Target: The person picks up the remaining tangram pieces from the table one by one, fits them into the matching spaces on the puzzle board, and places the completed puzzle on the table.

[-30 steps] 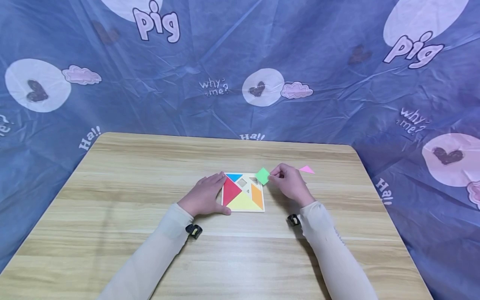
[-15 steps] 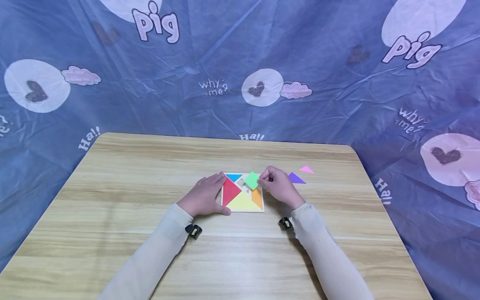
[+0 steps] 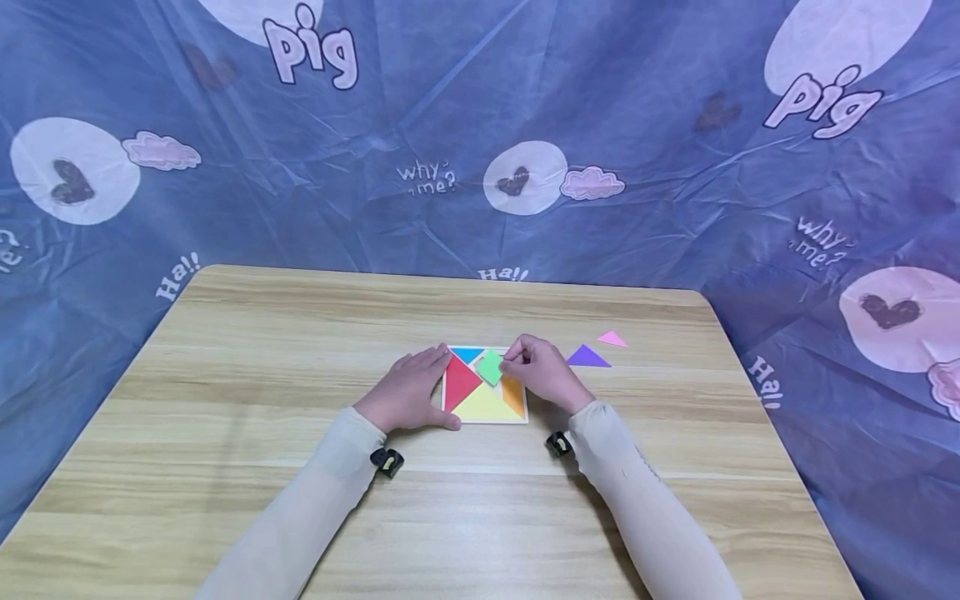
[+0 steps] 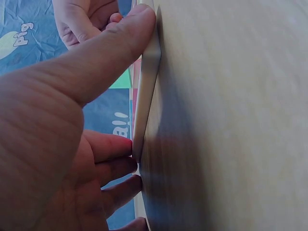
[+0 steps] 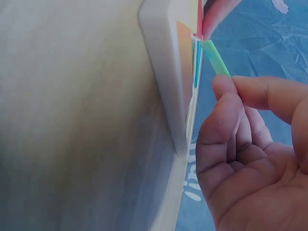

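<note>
My right hand (image 3: 543, 372) pinches a green square tangram piece (image 3: 489, 367) between thumb and index finger. In the right wrist view the green piece (image 5: 215, 57) is tilted, its lower end close over the tangram board. My left hand (image 3: 408, 393) spans the left side of the board (image 3: 487, 422), thumb at the front corner, fingers at the far corner. Red (image 3: 459, 383), yellow (image 3: 483, 405), blue (image 3: 468, 354) and orange (image 3: 513, 397) pieces lie in the board. The green piece and right fingers hide part of its upper right area.
A purple triangle (image 3: 588, 357) and a smaller pink triangle (image 3: 613, 338) lie on the wooden table (image 3: 465, 533) to the right of the board. A blue printed cloth (image 3: 420, 100) hangs behind the table's far edge.
My right hand has moved left with the green square, from the board's upper right corner to over its upper middle, uncovering the purple triangle. My left hand has stayed in place.
</note>
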Motion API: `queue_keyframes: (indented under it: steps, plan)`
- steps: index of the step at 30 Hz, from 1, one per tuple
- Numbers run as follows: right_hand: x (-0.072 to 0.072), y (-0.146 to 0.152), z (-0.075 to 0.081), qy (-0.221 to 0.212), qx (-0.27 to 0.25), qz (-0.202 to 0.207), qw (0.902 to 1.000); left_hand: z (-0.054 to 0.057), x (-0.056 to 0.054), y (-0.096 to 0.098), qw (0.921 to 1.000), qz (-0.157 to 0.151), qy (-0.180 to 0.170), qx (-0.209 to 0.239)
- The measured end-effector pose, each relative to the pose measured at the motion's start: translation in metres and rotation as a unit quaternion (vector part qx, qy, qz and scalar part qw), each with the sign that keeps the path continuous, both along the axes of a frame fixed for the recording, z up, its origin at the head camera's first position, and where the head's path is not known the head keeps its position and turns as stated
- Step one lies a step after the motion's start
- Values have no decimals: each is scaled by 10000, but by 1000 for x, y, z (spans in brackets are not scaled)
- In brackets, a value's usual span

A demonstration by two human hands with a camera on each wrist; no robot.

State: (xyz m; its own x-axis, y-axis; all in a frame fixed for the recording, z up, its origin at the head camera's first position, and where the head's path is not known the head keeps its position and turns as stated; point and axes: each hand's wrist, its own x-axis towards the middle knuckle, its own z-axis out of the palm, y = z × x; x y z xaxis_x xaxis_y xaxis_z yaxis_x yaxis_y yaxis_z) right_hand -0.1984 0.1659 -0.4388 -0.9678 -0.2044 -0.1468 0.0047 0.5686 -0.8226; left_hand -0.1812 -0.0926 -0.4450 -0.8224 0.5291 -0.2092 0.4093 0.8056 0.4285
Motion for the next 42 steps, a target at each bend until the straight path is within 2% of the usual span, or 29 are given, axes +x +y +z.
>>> queue_keyframes:
  steps: [8,21,27,32,42]
  plan:
    - [-3,-4,-2,-102,-7,-28,9999,0,0,1,10000,11,-55,-8]
    - [-7,-16,0,-100,513,-314,9981,-1,0,1,10000,29,-80,-29]
    - [-9,-21,4,55,1069,-215,9940,0,-1,2,9999,47,-89,-35]
    - [-10,-22,6,-33,1578,-153,9874,-1,-1,2,9999,62,-93,-64]
    - [-13,-25,8,-173,1875,-63,9821,-2,-1,1,10000,9,-54,-41]
